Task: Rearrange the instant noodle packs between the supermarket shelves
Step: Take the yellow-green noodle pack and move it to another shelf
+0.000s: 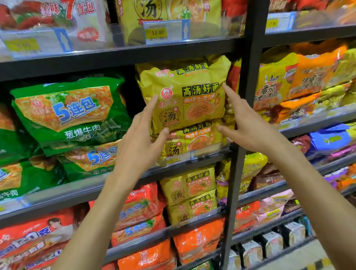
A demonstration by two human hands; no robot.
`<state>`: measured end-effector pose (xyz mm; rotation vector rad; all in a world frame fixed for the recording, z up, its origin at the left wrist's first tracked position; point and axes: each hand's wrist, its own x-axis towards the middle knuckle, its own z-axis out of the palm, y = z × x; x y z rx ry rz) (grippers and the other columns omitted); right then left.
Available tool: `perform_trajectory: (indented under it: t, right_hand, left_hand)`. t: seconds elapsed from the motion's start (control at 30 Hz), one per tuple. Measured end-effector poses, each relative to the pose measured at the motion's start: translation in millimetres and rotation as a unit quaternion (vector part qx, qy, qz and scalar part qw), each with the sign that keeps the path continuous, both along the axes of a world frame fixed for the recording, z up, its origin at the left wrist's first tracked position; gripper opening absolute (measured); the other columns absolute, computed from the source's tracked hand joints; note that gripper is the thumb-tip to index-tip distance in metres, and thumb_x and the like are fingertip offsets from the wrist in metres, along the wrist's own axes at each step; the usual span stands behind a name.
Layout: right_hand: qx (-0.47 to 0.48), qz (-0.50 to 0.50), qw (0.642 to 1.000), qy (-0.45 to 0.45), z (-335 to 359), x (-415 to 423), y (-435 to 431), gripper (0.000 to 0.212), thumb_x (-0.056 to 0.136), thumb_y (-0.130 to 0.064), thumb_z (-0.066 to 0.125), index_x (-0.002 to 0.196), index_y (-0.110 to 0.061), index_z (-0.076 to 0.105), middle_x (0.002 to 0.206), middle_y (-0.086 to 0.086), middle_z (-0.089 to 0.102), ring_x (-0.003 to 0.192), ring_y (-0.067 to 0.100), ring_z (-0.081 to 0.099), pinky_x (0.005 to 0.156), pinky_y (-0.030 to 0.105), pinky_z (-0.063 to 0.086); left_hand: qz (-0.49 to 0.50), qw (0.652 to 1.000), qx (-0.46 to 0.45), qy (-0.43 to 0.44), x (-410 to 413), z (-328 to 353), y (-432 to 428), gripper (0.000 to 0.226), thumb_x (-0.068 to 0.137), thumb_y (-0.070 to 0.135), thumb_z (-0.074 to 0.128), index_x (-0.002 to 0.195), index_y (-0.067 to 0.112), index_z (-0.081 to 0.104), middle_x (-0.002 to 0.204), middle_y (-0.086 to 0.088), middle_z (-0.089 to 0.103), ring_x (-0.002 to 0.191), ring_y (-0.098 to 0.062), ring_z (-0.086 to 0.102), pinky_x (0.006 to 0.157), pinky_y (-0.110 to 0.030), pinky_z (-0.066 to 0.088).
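yellow noodle pack (192,102), left hand (140,136) and right hand (250,128) flanking it, fingers straight

Raised left hand (140,140) and right hand (249,129) reach forward (fingers straight).

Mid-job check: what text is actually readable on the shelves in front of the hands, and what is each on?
"高汤好面": upper yellow pack, centre.
"汤": same pack, in a circle.
"5连包": green pack on its left.
"葱爆牛肉": same green pack, lower down.
"7连包": white pack on the top shelf.
"12.80": price tag on that shelf's rail.
Other price tags and small print: too blurred to read.
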<state>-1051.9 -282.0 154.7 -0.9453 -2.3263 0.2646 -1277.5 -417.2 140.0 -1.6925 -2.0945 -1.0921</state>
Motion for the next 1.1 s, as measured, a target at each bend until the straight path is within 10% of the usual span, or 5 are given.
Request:
perform_trajectory:
  t: [0.2, 0.43, 0.7, 1.1]
  right_hand:
    - [-0.033, -0.022, 0.986, -0.161, 6, 12, -11, 0.079, 0.095, -0.042, 0.061, 0.157, -0.03, 0.013, 0.154, 0.009, 0.036, 0.134, 0.028, 0.046, 0.106, 0.043, 0.043]
    - [-0.116, -0.06, 0.928, -0.349, 26, 52, -32, 0.068, 0.095, -0.057, 0.053, 0.153, -0.037, 0.025, 0.151, -0.001, 0.044, 0.136, 0.028, 0.043, 0.108, 0.049, 0.037]
    - [-0.092, -0.005, 0.946, -0.309, 15, 114, -62, 0.066, 0.098, -0.043, 0.056, 0.156, -0.029, 0.026, 0.161, 0.002, 0.027, 0.14, 0.025, 0.042, 0.107, 0.041, 0.044]
    - [-0.094, -0.026, 0.931, -0.351, 9, 235, -84, 0.046, 0.097, -0.041, 0.055, 0.139, -0.021, 0.052, 0.14, 0.005, 0.051, 0.124, 0.027, 0.054, 0.1, 0.041, 0.048]
  left_hand:
    - [0.051, 0.998, -0.029, 0.032, 6, 3, -14, 0.053, 0.1, 0.039, 0.052, 0.15, 0.038, 0.036, 0.138, 0.005, 0.056, 0.116, -0.022, 0.061, 0.084, -0.042, 0.051]
    - [0.093, 0.948, -0.272, 0.137, 35, 34, -22, 0.055, 0.099, 0.055, 0.047, 0.149, 0.033, 0.039, 0.135, -0.004, 0.061, 0.123, -0.031, 0.059, 0.09, -0.045, 0.051]
    - [0.077, 0.931, -0.317, 0.165, 98, 19, -33, 0.053, 0.101, 0.046, 0.046, 0.151, 0.031, 0.037, 0.159, -0.002, 0.035, 0.14, -0.034, 0.039, 0.106, -0.056, 0.04]
    - [0.04, 0.913, -0.361, 0.187, 219, 22, -49, 0.049, 0.099, 0.052, 0.047, 0.145, 0.034, 0.044, 0.144, -0.002, 0.05, 0.132, -0.029, 0.048, 0.102, -0.049, 0.044]
